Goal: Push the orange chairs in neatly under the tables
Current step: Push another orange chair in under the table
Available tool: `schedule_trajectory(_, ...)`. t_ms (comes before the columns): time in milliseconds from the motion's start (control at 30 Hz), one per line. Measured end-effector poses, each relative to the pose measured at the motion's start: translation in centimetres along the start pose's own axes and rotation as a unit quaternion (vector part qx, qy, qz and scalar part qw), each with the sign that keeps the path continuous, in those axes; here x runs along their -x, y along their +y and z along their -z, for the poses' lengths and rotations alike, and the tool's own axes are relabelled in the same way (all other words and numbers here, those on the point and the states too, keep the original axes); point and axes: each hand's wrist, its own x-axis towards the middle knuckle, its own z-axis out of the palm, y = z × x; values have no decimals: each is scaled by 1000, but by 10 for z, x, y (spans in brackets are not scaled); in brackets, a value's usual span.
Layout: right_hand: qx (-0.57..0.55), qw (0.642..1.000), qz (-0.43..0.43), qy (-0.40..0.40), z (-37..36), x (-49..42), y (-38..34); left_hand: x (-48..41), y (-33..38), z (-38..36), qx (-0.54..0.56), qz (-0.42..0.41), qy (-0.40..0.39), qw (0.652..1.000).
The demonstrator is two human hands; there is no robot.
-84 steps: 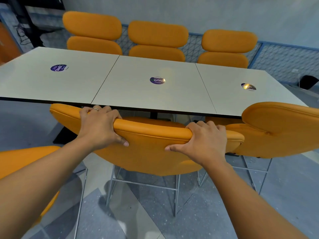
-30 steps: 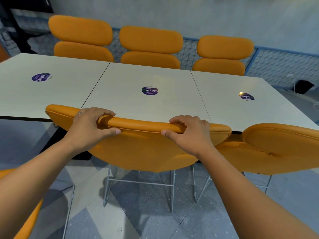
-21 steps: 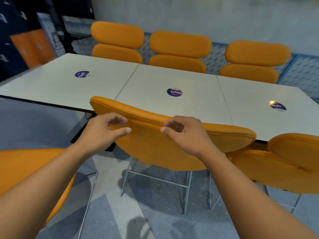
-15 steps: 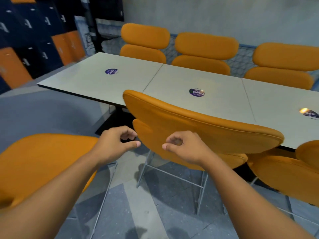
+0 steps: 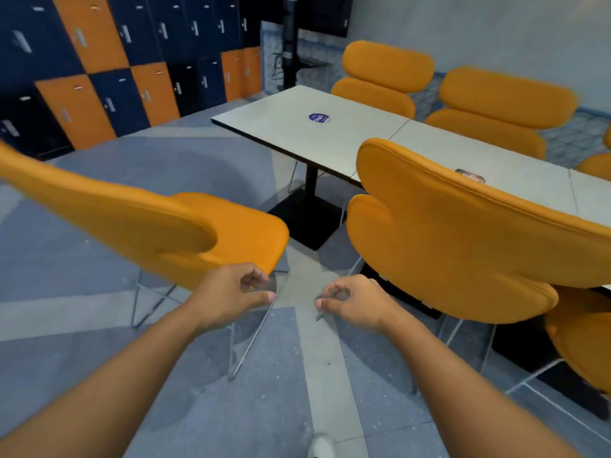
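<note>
An orange chair (image 5: 463, 246) stands pushed in against the long white table (image 5: 330, 140), its back to me. A second orange chair (image 5: 158, 223) stands out on the floor to the left, away from the table. My left hand (image 5: 228, 297) hovers just below that chair's right edge, fingers loosely curled, holding nothing. My right hand (image 5: 353, 300) hangs between the two chairs, fingers loosely curled and empty. Neither hand touches a chair.
More orange chairs (image 5: 386, 77) line the table's far side, and another sits at the right edge (image 5: 585, 338). The table's black pedestal base (image 5: 307, 219) stands on the grey floor. Blue and orange lockers (image 5: 99, 67) cover the left wall. My shoe (image 5: 320, 447) shows below.
Both hands let go of the middle chair's back and dropped lower. My view swung left, bringing the out-of-place left chair and the lockers into sight.
</note>
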Motion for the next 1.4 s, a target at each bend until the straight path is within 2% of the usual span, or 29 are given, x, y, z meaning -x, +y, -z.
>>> schedule_trajectory(367, 6, 998, 40, -39, -122, 70, -74, 145, -83, 75, -61, 21, 39, 997)
schedule_trajectory(633, 31, 993, 111, 21, -148, 54, -136, 182, -106, 139, -82, 30, 113, 990)
schedule_trajectory(733, 24, 988, 137, 67, -147, 33, -173, 177, -117, 169, -90, 37, 130, 987)
schedule_trajectory(867, 8, 971, 163, 172, -136, -1, -214, 155, -128, 210, -109, 33, 138, 984)
schedule_trajectory(967, 6, 955, 162, 248, -124, -35, -242, 127, -137, 244, -119, 32, 148, 981)
schedule_trajectory(1067, -2, 948, 148, 283, -113, -66, -263, 97, -141, 275, -119, 31, 154, 981)
schedule_trajectory(1200, 14, 952, 137, 273, -109, -105, -284, 56, -144, 309, -120, 22, 168, 978)
schedule_trajectory(1400, 44, 972, 141, 184, -112, -145, -308, -5, -152, 341, -169, -15, 158, 973)
